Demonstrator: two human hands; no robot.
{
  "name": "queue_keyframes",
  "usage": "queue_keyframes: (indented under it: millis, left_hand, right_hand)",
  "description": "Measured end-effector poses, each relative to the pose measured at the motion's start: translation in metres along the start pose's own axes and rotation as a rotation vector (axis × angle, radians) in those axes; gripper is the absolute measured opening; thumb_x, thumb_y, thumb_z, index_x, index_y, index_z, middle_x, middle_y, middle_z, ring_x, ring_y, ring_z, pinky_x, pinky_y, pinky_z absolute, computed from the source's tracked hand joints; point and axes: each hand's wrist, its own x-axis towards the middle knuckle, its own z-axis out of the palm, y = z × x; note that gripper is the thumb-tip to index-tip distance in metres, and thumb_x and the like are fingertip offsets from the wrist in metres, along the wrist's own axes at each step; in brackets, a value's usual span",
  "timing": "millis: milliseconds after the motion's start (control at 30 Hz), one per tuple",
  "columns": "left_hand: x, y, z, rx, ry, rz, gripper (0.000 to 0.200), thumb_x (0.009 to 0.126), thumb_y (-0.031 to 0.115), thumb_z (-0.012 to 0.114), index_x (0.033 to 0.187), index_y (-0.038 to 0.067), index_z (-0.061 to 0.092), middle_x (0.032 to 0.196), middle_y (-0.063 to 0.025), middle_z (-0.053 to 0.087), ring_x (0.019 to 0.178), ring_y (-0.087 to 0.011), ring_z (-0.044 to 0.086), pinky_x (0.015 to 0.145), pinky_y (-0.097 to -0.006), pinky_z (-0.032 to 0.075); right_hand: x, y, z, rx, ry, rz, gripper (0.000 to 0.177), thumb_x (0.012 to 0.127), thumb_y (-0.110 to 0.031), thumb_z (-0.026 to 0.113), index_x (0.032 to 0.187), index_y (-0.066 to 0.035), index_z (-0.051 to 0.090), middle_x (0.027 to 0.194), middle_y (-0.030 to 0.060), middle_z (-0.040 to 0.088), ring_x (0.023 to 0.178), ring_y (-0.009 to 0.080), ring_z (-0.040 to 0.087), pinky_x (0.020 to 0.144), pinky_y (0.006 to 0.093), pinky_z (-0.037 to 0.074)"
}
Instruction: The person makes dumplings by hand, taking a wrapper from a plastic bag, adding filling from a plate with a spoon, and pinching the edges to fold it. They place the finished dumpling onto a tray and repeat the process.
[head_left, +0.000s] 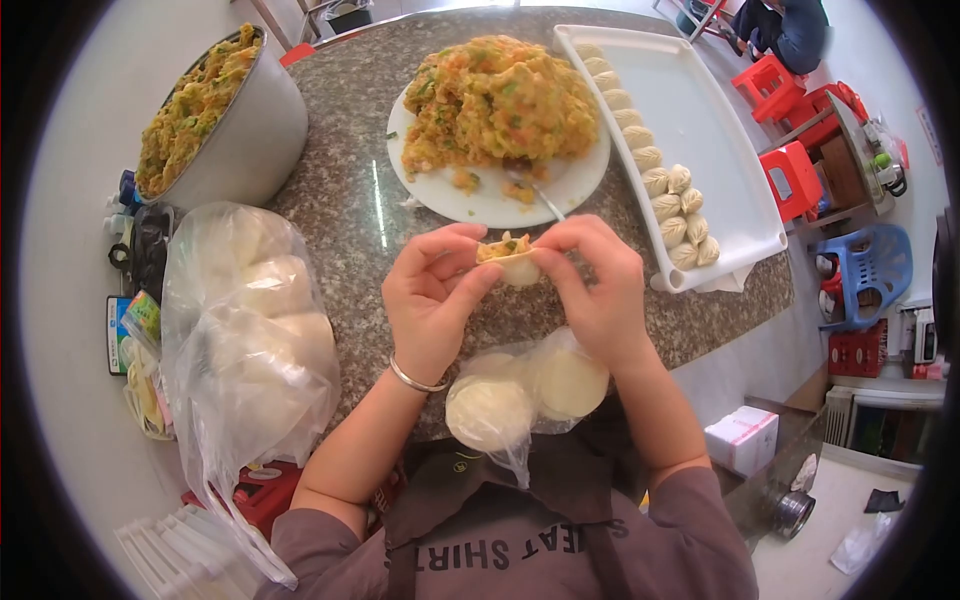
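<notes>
Between my two hands is a dumpling (pixel 518 265), its round wrapper folded up around orange and green filling that still shows at the top. My left hand (pixel 437 278) pinches its left edge with thumb and fingers. On the right edge, the thumb and forefinger of my right hand (pixel 590 272) are closed. Just beyond my hands, a white plate (pixel 440 200) carries a large heap of filling (pixel 500 95), with a spoon (pixel 548 203) stuck in its near side. Stacks of round wrappers (pixel 490 412) lie in thin plastic close to my body.
A white tray (pixel 705 130) at the right holds rows of pleated dumplings (pixel 660 190). On the left stand a metal pot (pixel 250 135) of filling and a plastic bag (pixel 260 330) of pale wrapper stacks. Red stools (pixel 790 180) and a seated person (pixel 785 35) are beyond the table.
</notes>
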Motion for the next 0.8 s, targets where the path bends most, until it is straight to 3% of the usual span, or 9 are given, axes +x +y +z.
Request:
queue_keyframes:
  millis: [233, 300, 433, 500, 600, 733, 800]
  left_hand:
    - [-0.002, -0.001, -0.002, 0.213, -0.046, 0.158, 0.020, 0.078, -0.005, 0.067, 0.098, -0.004, 0.064, 0.111, -0.0164, 0.058, 0.092, -0.0186, 0.062, 0.076, -0.0269, 0.054]
    - [0.001, -0.006, -0.009, 0.419, -0.206, 0.317, 0.022, 0.078, -0.004, 0.068, 0.099, -0.004, 0.063, 0.111, -0.0165, 0.058, 0.089, -0.0185, 0.063, 0.077, -0.0273, 0.055]
    - [-0.001, -0.003, -0.004, 0.458, -0.204, 0.256, 0.020, 0.076, -0.002, 0.070, 0.095, -0.002, 0.065, 0.106, -0.0155, 0.060, 0.087, -0.0175, 0.063, 0.076, -0.0265, 0.055]
    - [-0.004, 0.004, 0.008, 0.224, -0.021, 0.118, 0.019, 0.075, 0.000, 0.072, 0.093, 0.000, 0.067, 0.105, -0.0148, 0.060, 0.086, -0.0172, 0.064, 0.073, -0.0262, 0.054]
    - [-0.002, 0.008, 0.007, 0.475, -0.097, 0.226, 0.019, 0.076, 0.002, 0.072, 0.094, 0.000, 0.067, 0.109, -0.0150, 0.058, 0.086, -0.0166, 0.064, 0.070, -0.0263, 0.054]
    - [0.001, -0.004, -0.006, 0.548, -0.228, 0.318, 0.021, 0.078, 0.001, 0.069, 0.099, -0.001, 0.065, 0.112, -0.0150, 0.057, 0.087, -0.0158, 0.063, 0.072, -0.0259, 0.054]
    - [0.001, -0.001, 0.003, 0.204, -0.136, -0.051, 0.018, 0.080, -0.002, 0.067, 0.098, -0.003, 0.065, 0.108, -0.0139, 0.060, 0.089, -0.0150, 0.062, 0.075, -0.0254, 0.053]
  right_hand:
    - [0.000, -0.003, 0.003, -0.043, 0.019, -0.083, 0.006, 0.076, -0.004, 0.066, 0.081, -0.003, 0.062, 0.080, 0.0086, 0.061, 0.079, 0.0273, 0.058, 0.074, 0.0355, 0.046]
    - [0.001, -0.003, 0.002, -0.049, 0.002, -0.107, 0.007, 0.076, -0.003, 0.066, 0.080, -0.002, 0.061, 0.080, 0.0088, 0.060, 0.079, 0.0278, 0.058, 0.075, 0.0361, 0.045]
    - [0.003, -0.004, -0.002, -0.060, -0.038, -0.135, 0.007, 0.076, -0.003, 0.066, 0.080, -0.002, 0.060, 0.080, 0.0090, 0.059, 0.080, 0.0284, 0.057, 0.076, 0.0367, 0.044]
    - [0.003, -0.004, -0.003, -0.094, -0.057, -0.153, 0.008, 0.076, -0.003, 0.066, 0.080, -0.002, 0.060, 0.081, 0.0092, 0.059, 0.081, 0.0286, 0.057, 0.077, 0.0372, 0.044]
    - [0.004, -0.003, -0.003, -0.106, -0.084, -0.187, 0.008, 0.076, -0.003, 0.065, 0.081, -0.002, 0.059, 0.082, 0.0093, 0.058, 0.081, 0.0288, 0.056, 0.077, 0.0378, 0.044]
    - [0.002, 0.000, -0.001, -0.108, -0.070, -0.182, 0.008, 0.076, -0.003, 0.065, 0.081, -0.002, 0.059, 0.082, 0.0093, 0.058, 0.081, 0.0286, 0.056, 0.076, 0.0377, 0.044]
    - [0.000, 0.004, 0.001, -0.114, -0.003, -0.181, 0.008, 0.077, -0.003, 0.064, 0.082, -0.002, 0.058, 0.083, 0.0095, 0.058, 0.081, 0.0285, 0.056, 0.074, 0.0371, 0.044]
